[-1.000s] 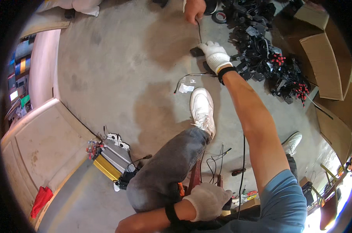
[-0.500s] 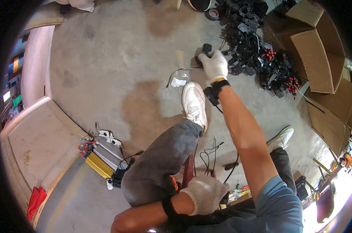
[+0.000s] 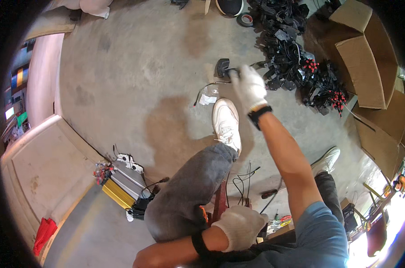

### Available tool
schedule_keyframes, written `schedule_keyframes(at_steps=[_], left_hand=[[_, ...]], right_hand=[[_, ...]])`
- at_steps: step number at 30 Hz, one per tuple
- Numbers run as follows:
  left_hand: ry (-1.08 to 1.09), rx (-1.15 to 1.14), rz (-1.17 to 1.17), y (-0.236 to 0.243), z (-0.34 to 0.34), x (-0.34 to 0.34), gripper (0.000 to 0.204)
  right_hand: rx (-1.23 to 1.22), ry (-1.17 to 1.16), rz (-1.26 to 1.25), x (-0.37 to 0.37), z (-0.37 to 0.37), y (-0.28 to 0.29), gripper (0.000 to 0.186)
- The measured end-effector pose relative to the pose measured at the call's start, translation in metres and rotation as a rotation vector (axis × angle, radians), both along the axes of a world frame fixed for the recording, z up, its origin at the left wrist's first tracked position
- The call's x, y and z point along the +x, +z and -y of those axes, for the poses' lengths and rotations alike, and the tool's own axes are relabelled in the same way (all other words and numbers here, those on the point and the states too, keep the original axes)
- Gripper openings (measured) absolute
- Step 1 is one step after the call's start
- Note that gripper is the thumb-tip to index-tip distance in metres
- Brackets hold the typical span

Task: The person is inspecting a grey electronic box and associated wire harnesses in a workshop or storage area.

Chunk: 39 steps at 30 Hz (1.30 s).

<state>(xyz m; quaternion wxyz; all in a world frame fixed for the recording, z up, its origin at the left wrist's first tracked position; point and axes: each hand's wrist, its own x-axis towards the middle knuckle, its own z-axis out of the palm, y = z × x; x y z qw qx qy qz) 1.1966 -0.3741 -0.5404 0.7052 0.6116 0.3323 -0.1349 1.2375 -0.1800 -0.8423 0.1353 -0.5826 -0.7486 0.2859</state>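
Note:
My right hand (image 3: 250, 87), in a white knit glove, is stretched out over the floor and smeared by motion. Its fingers are closed on a black plastic part (image 3: 222, 68) with a wide end. Just below lie a thin cable (image 3: 204, 90) and a small clear bag with a white label (image 3: 207, 99). My left hand (image 3: 241, 228), gloved too, is curled closed by my lap; what its fingers hold is hidden. Beside it a black cable (image 3: 271, 202) rises past my right forearm. Several thin black wires (image 3: 242, 185) loop above the left hand.
A large heap of black cabled parts (image 3: 285, 56) with red tips lies at the upper right, beside open cardboard boxes (image 3: 361, 67). A tape roll (image 3: 245, 19) sits near a dark shoe (image 3: 229, 6). Yellow and silver bars (image 3: 120, 192) and a pale panel (image 3: 50, 165) are at left.
My right hand has drawn slightly back, and the black part has swung left and down. A black box that hung by the wrist is no longer visible. My left hand stays curled.

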Motion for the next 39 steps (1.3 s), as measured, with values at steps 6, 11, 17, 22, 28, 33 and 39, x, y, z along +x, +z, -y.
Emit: schedule_keyframes(at_steps=[6, 11, 17, 22, 28, 33, 39], left_hand=[[-0.019, -0.078, 0.054, 0.002, -0.008, 0.003, 0.039], [-0.049, -0.047, 0.031, -0.001, -0.011, 0.010, 0.038], [-0.028, -0.055, 0.016, 0.001, -0.006, 0.004, 0.039], [-0.031, -0.044, 0.022, -0.001, -0.004, 0.006, 0.041], [-0.034, -0.074, 0.024, 0.004, -0.014, 0.004, 0.042], [-0.025, -0.077, 0.024, 0.002, -0.006, 0.004, 0.047], [-0.084, -0.071, 0.042, 0.000, -0.012, 0.007, 0.046]], right_hand=[[0.240, 0.278, 0.330, 0.078, 0.014, -0.020, 0.030], [0.000, 0.343, 0.479, 0.085, 0.000, -0.032, 0.043], [-0.213, 0.498, 0.242, 0.077, 0.021, 0.010, 0.039], [-0.065, 0.377, 0.256, 0.054, -0.016, 0.009, 0.035], [-0.102, 0.369, 0.317, 0.037, -0.033, -0.008, 0.036], [-0.059, 0.305, 0.223, 0.025, -0.038, -0.017, 0.031], [-0.099, 0.192, 0.254, 0.025, -0.031, -0.024, 0.036]])
